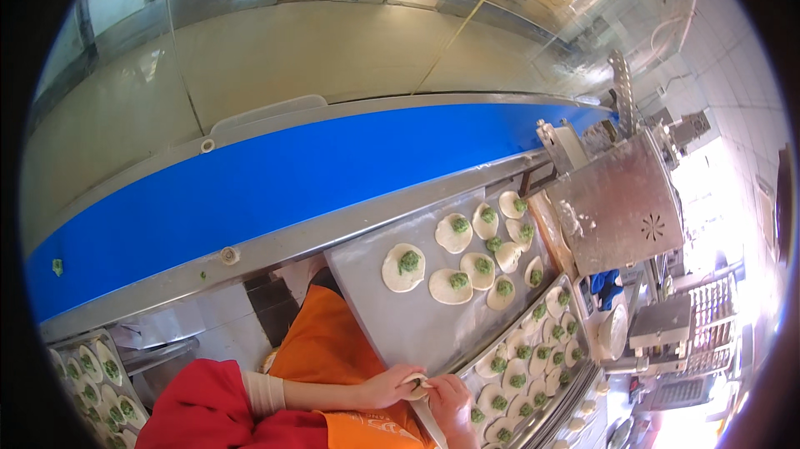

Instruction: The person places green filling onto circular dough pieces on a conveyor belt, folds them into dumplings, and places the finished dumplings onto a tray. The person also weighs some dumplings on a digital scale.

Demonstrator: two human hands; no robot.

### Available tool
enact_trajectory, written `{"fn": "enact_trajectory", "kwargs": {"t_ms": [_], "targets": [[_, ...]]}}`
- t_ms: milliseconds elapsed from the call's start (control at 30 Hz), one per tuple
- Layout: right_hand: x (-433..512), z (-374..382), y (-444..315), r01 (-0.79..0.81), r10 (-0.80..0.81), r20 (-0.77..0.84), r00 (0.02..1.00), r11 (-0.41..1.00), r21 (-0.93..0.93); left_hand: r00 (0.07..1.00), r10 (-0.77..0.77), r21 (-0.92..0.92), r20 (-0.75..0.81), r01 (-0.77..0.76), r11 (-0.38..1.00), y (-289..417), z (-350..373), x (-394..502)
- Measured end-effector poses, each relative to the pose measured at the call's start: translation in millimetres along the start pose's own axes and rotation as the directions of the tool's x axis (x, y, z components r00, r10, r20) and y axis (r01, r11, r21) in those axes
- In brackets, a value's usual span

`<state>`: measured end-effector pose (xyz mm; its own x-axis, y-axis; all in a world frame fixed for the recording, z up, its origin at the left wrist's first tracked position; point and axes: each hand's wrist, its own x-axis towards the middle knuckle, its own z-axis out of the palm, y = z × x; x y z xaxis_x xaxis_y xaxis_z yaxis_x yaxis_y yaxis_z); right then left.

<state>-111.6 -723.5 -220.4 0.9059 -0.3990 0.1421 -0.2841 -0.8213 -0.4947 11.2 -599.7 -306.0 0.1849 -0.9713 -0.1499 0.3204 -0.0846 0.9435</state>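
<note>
Near the bottom centre, my left hand (389, 385) and my right hand (447, 400) meet around one round of dough (415, 381), pinching its edge; dark filling shows inside. Beyond them lies a metal work surface (394, 317) bearing several flat dough rounds, such as this one (394, 271), most topped with a green chopped filling (409, 262). To the right of my hands, a metal tray (586, 349) holds many more filled rounds.
A blue conveyor belt (300, 174) crosses the view beyond the work surface. A stainless steel machine (619, 205) stands at the right. Another tray (114, 343) of filled rounds is at the lower left. Glass panels (250, 55) rise behind the belt.
</note>
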Motion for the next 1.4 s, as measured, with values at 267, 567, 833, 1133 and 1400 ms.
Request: {"fn": "enact_trajectory", "kwargs": {"t_ms": [267, 567, 833, 1133, 1400], "targets": [[41, -5, -8, 0.191, -0.174, 0.195, 0.965, 0.979, -0.074, 0.994, -0.008, 0.244, 0.111, -0.019, 0.969, 6, -31, 15], [46, 2, -21, -0.026, 0.027, 0.122, 0.992, 1.0, -0.007, 0.868, -0.428, -0.591, 0.252, 0.488, 0.642, 54, -51, 24], [51, -36, -53, 0.163, -0.163, -0.002, 0.987, 0.985, 0.058, 0.937, -0.342, -0.442, 0.073, 0.338, 0.831, -35, -21, 36], [11, -40, -36, 0.137, -0.117, -0.116, 0.986, 0.975, 0.175, 0.944, -0.206, -0.181, 0.256, 0.256, 0.95, 17, -20, 30], [-30, -7, 16, 0.137, -0.124, -0.117, 0.985, 0.985, 0.108, 0.981, -0.125, -0.093, 0.151, 0.14, 0.986, 25, 10, 20]]}}
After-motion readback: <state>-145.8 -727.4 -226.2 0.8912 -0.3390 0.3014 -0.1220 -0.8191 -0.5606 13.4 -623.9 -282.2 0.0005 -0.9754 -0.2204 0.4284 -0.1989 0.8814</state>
